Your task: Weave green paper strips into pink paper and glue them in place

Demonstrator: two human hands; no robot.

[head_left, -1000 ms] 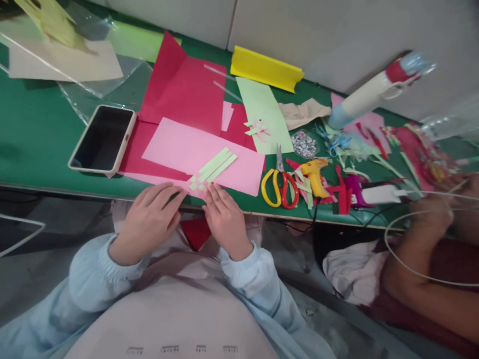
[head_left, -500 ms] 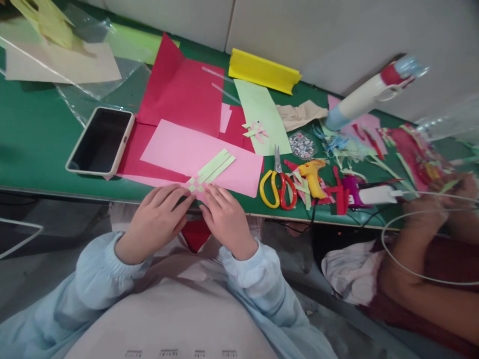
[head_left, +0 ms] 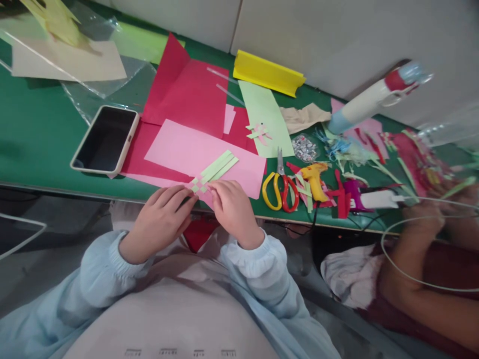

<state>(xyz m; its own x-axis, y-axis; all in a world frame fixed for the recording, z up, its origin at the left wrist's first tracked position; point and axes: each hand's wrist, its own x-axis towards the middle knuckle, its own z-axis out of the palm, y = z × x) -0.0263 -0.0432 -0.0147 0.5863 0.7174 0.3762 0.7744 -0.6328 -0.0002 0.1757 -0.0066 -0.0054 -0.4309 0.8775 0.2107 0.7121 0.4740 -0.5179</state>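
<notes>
- Paper strips, green and pink, woven at one end by the table's near edge, loose green ends lying over a pink sheet
- Left hand beside the woven end, fingertips at it; cannot tell whether they grip
- Right hand apart from the left, thumb and finger pinched on the strips
- Scissors along the near edge, right of the sheet

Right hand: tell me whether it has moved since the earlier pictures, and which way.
Yes. The right hand has shifted slightly to the right, closer to the scissors lying on the table.
</notes>
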